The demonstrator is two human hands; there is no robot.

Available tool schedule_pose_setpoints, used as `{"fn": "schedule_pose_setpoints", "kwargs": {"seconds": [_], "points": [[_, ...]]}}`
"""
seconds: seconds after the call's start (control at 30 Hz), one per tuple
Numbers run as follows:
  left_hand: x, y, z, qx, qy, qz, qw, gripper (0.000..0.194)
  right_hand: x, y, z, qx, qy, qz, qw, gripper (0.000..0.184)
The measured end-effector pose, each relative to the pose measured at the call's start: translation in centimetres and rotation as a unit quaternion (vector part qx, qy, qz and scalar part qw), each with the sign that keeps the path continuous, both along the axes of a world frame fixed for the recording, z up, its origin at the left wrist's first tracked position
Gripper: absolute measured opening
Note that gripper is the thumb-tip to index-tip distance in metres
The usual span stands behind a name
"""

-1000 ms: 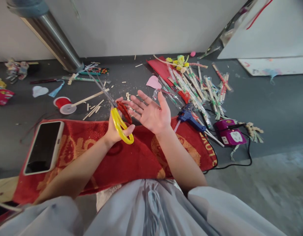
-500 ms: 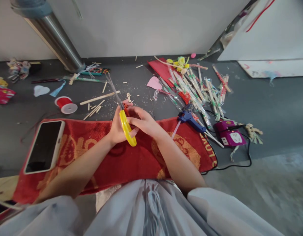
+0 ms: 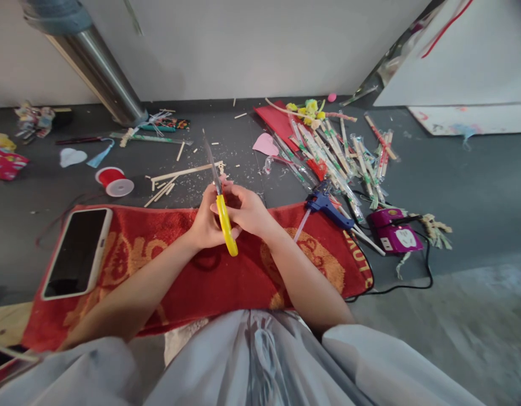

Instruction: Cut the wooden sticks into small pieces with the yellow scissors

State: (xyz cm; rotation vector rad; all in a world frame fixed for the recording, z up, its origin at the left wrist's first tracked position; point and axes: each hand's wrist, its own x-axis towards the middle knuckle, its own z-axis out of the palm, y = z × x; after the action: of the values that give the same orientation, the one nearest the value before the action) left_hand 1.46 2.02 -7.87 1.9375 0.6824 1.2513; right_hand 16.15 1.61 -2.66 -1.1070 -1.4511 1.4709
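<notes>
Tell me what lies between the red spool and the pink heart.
Between the red spool and pink heart, the head view shows a long pale stick, short stick pieces and pale crumbs, with scissor blades held over that stretch.

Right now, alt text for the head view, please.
Two bare hands, left and right, hold yellow-handled scissors, blades pointing away, above a red towel. On the towel lies a phone at left; beyond it, a red spool, thin sticks and, at right, a blue glue gun.
</notes>
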Motion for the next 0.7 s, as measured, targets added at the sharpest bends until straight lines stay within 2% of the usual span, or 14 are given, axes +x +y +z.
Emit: {"fn": "schedule_pose_setpoints", "kwargs": {"seconds": [0.13, 0.37, 0.57, 0.7], "points": [[0.03, -0.06, -0.1, 0.006, -0.003, 0.0, 1.0, 0.108, 0.0, 0.09, -0.07, -0.005, -0.013, -0.03, 0.999, 0.021], [-0.04, -0.05, -0.08, -0.009, -0.007, -0.01, 1.0, 0.107, -0.3, 0.17, -0.51, -0.015, 0.006, -0.015, 1.0, 0.014], [0.31, -0.06, 0.07, -0.042, -0.04, -0.016, 0.998, 0.097, -0.08, 0.38, -0.4, -0.021, 0.002, -0.042, 0.999, 0.023], [0.16, 0.08, 0.08, -0.059, -0.057, -0.012, 0.997, 0.082, 0.03, 0.49, -0.48, -0.011, 0.017, -0.004, 1.0, 0.019]]}}
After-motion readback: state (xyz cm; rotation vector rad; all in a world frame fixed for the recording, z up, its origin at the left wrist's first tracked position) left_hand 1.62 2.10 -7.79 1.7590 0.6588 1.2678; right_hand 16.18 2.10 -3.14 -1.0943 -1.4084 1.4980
